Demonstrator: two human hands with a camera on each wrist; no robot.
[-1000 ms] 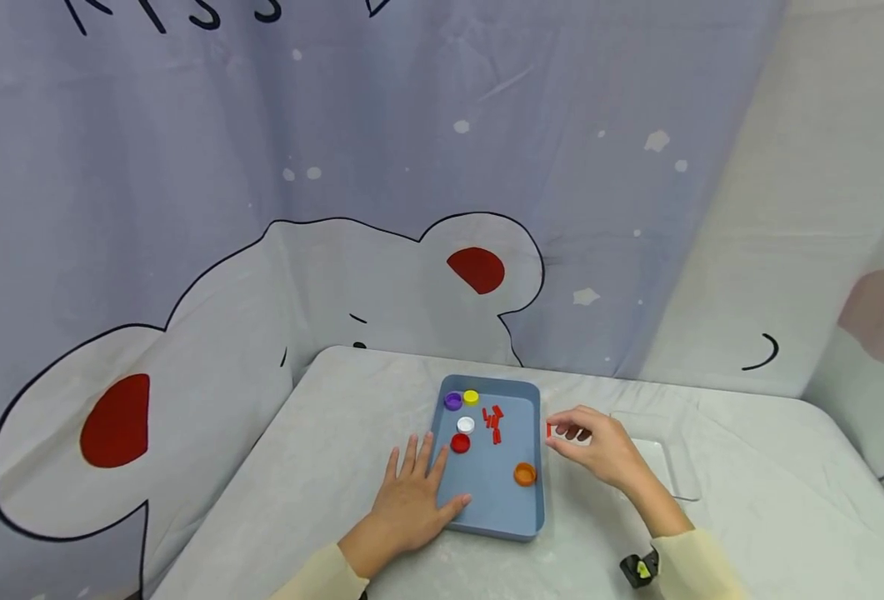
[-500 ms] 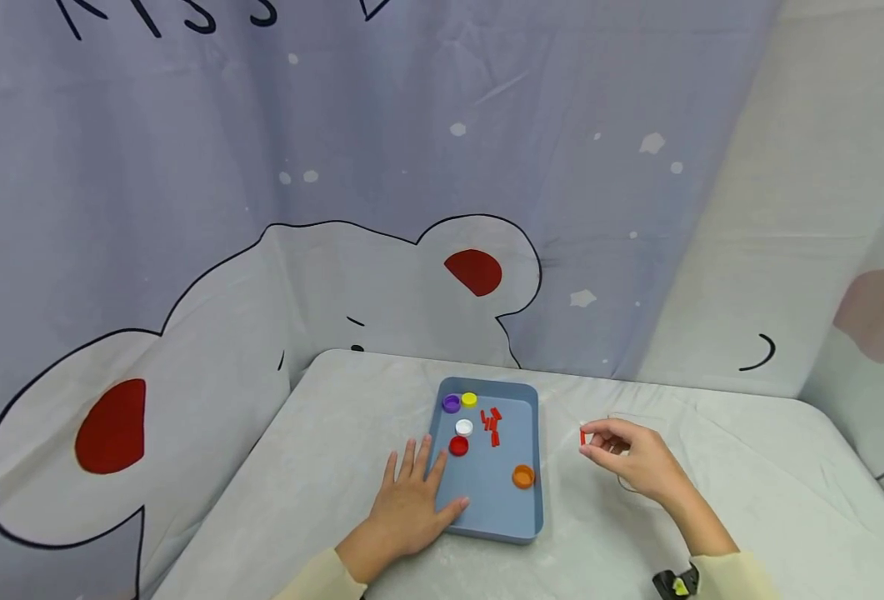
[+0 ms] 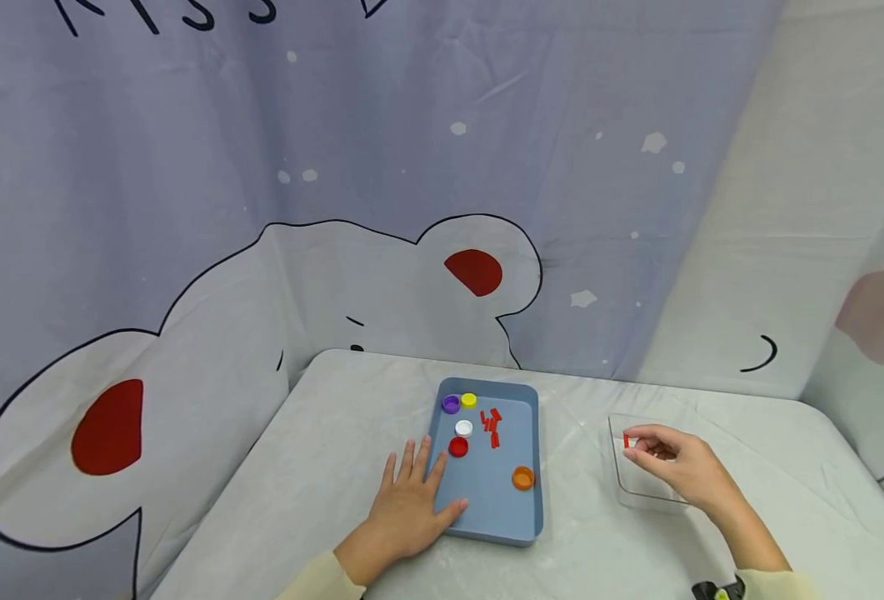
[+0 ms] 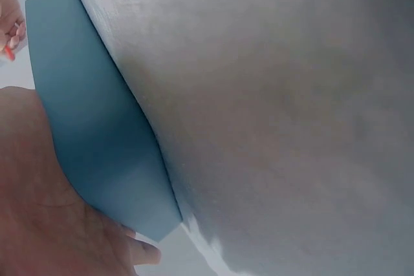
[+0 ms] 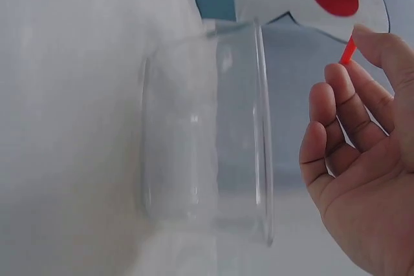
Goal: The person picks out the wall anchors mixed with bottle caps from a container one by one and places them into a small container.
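My right hand (image 3: 685,467) pinches a small red strip (image 5: 348,51) between thumb and index finger, other fingers curled loosely. It is over a clear plastic box (image 5: 200,140), beyond its rim in the right wrist view. My left hand (image 3: 404,525) lies with fingers spread at the left edge of a blue-grey tray (image 3: 486,508), the thumb reaching over the near corner. Inside the tray, several more red strips (image 3: 492,425) lie in a loose cluster. To their left are a purple cap (image 3: 451,404), a yellow cap (image 3: 468,400), a white cap (image 3: 463,428) and a red cap (image 3: 458,447).
An orange cap (image 3: 522,477) sits by the tray's right wall. Tray and box stand apart on a white cloth-covered table (image 3: 576,508). A printed curtain (image 3: 382,167) hangs behind the table.
My right hand has moved right with the red strip, from beside the tray to over the clear box. The left hand has stayed at the tray's edge.
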